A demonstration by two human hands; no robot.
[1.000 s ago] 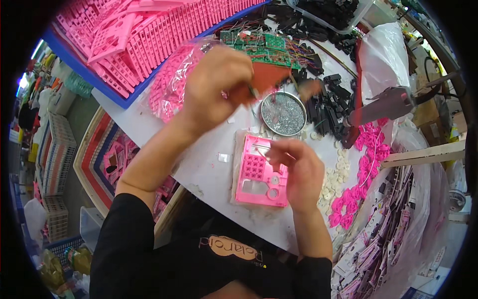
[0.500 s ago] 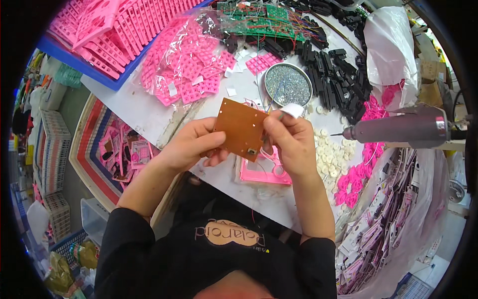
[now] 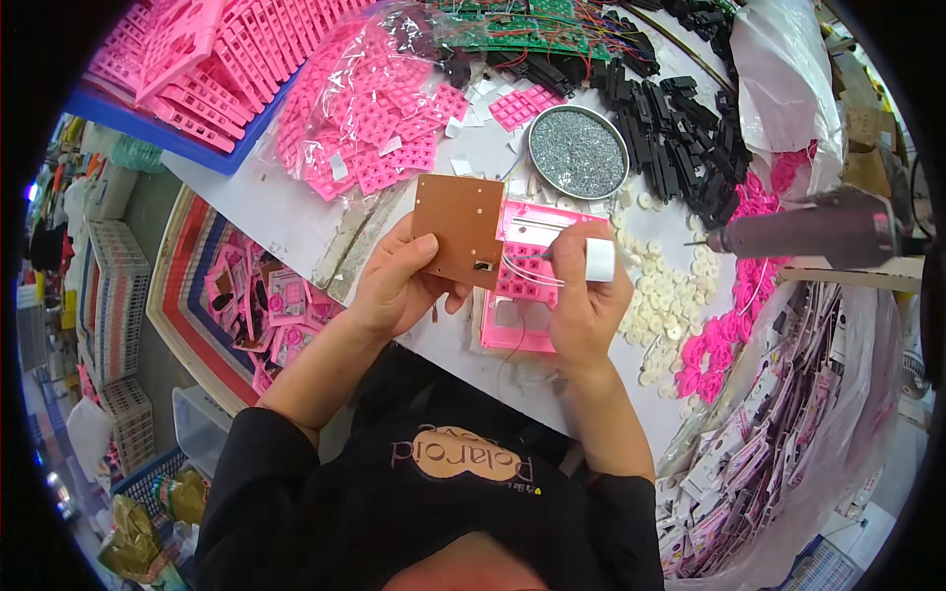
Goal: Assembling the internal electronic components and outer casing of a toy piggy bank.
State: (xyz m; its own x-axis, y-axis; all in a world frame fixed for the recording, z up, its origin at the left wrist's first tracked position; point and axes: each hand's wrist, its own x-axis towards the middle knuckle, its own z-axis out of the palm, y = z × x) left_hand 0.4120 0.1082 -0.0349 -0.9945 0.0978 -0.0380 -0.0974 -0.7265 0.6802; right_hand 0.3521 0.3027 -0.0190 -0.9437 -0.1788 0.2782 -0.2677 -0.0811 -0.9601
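My left hand (image 3: pixel 392 281) is closed on the edge of a flat brown circuit board (image 3: pixel 455 222), its thumb on the face. The plain side is up, with small holes and a small metal part near the lower right corner. To its right, my right hand (image 3: pixel 591 315) pinches thin white wires (image 3: pixel 532 272) at the fingertips. Something white and short (image 3: pixel 599 260) sits at that hand's fingers; I cannot tell what it is. Below both hands lies an open pink plastic casing (image 3: pixel 517 337). A pink button pad (image 3: pixel 522 286) is inside it, partly covered by the board.
Beyond the casing stands a round tin of small screws (image 3: pixel 578 153). Black plastic parts (image 3: pixel 670 138), white round pieces (image 3: pixel 670 295) and pink cords (image 3: pixel 705 360) lie rightward. An electric screwdriver (image 3: pixel 808 236) juts in. Bagged pink pads (image 3: pixel 365 128) and a blue crate (image 3: pixel 187 158) occupy the far left.
The board has shifted slightly left and turned more upright in my left hand. My right hand has left the board's edge and moved over the casing, uncovering the button pad.
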